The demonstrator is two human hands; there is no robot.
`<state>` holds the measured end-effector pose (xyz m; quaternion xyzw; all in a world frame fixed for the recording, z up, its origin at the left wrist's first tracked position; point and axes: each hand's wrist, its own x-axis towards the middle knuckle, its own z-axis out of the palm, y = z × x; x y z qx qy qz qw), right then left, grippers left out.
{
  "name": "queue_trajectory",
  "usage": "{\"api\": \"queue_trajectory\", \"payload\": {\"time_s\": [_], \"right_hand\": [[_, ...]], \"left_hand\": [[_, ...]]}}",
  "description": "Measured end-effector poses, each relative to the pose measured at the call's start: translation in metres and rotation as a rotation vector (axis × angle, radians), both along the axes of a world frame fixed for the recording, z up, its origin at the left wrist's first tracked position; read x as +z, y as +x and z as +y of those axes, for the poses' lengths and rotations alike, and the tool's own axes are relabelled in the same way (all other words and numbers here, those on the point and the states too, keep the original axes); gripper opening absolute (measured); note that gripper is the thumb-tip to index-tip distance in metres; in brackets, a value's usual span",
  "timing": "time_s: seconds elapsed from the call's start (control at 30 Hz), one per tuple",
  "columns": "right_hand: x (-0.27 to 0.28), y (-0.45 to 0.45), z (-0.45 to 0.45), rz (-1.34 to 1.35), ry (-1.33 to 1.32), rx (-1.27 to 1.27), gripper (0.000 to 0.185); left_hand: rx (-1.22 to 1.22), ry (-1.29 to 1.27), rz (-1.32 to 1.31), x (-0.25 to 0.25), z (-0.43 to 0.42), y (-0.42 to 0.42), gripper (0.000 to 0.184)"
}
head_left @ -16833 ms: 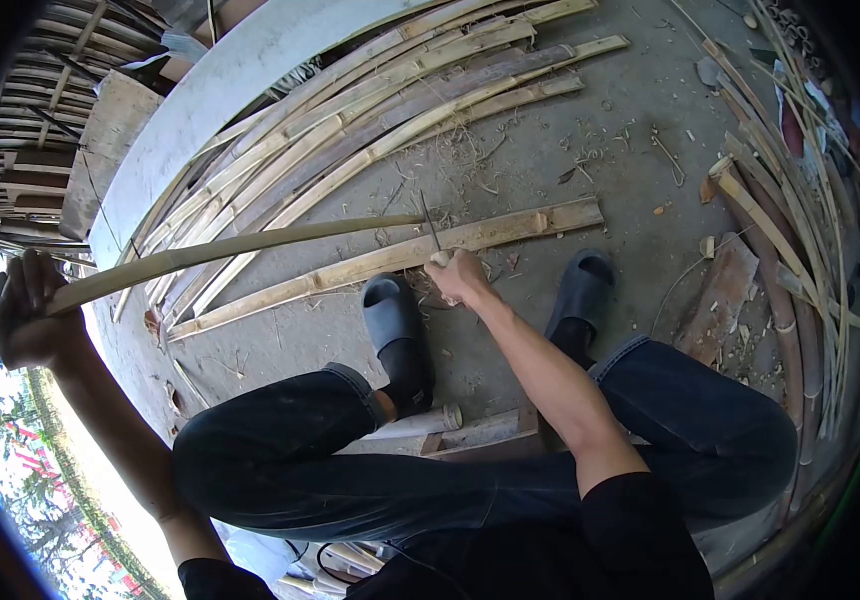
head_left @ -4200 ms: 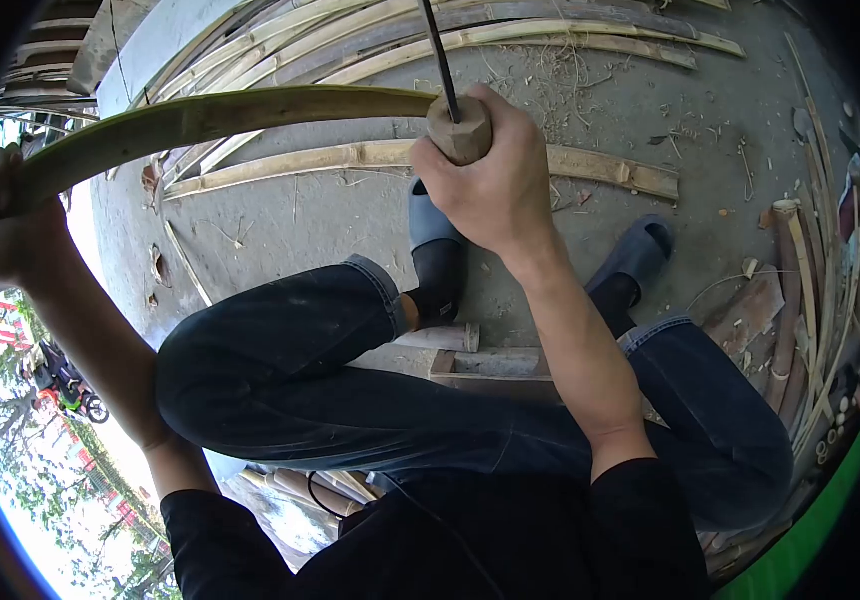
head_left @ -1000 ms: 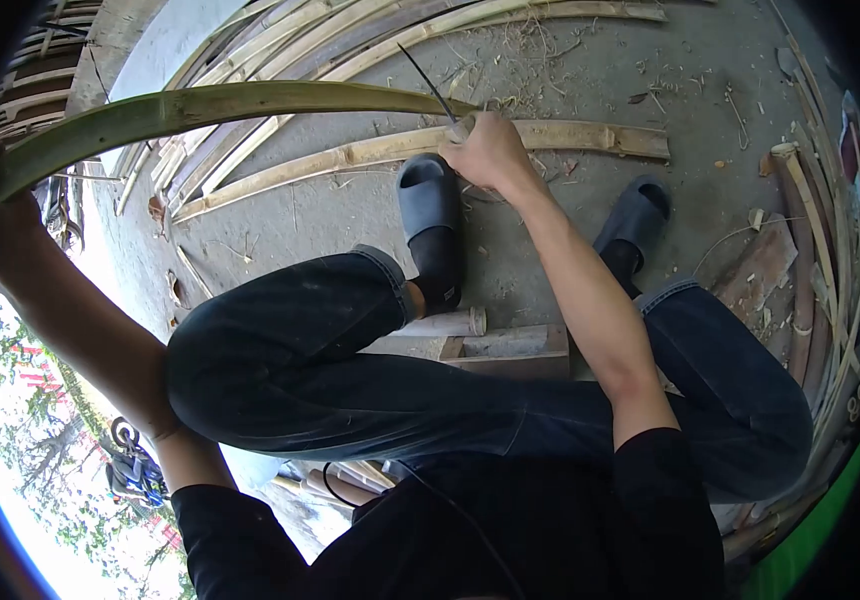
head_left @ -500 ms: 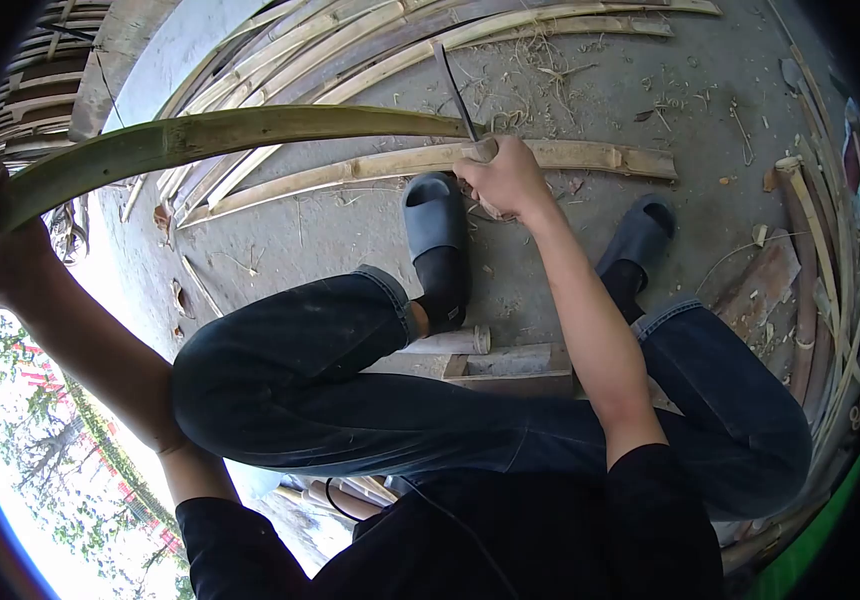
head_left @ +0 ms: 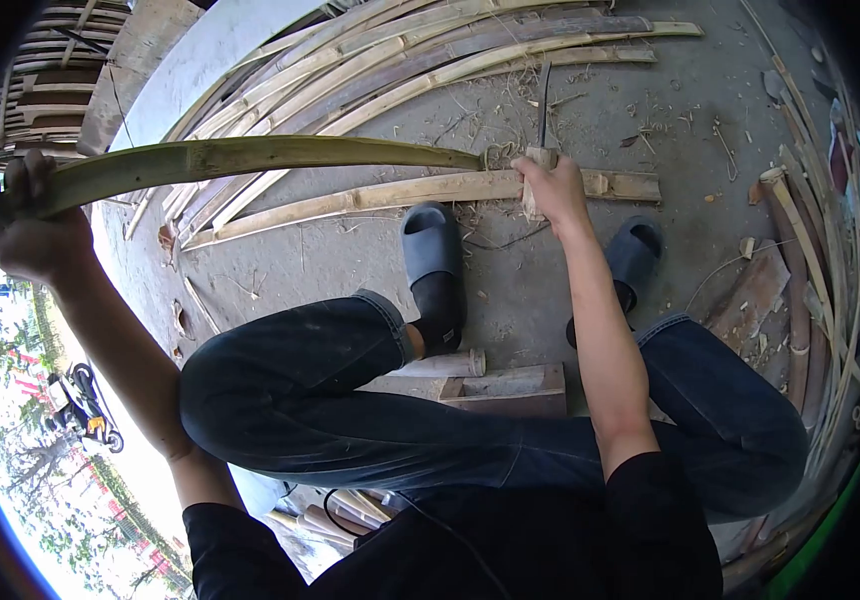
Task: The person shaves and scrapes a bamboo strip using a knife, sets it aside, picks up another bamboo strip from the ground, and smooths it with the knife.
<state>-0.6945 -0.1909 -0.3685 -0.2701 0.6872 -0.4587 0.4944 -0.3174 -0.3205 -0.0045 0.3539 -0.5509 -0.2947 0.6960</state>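
My left hand is wrapped round the near end of a long greenish split bamboo strip, held off the floor and stretching rightward. The strip's tapered far end stops a little left of my right hand. That hand is closed on the pale wooden handle of a knife, whose narrow dark blade points away from me. Knife and strip are apart. Below them a paler split bamboo piece lies on the floor, partly behind my right hand.
Many split bamboo strips lie in a pile at the back. Shavings litter the concrete floor. A wooden block sits between my legs. More bamboo poles lie at the right. A motorcycle stands outside at the left.
My right hand and the knife have moved right, off the strip's far end, and the blade stands more upright. My left hand and the strip's near end show further into view.
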Motion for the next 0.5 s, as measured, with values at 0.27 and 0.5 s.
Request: {"api": "queue_trajectory", "payload": {"time_s": [0.27, 0.5], "right_hand": [[0.091, 0.082, 0.015, 0.373, -0.328, 0.384, 0.057], [0.163, 0.126, 0.027, 0.186, -0.487, 0.445, 0.043]], "left_hand": [[-0.126, -0.046, -0.064, 0.006, 0.010, -0.017, 0.029], [-0.437, -0.004, -0.128, 0.016, 0.016, -0.001, 0.049]]}}
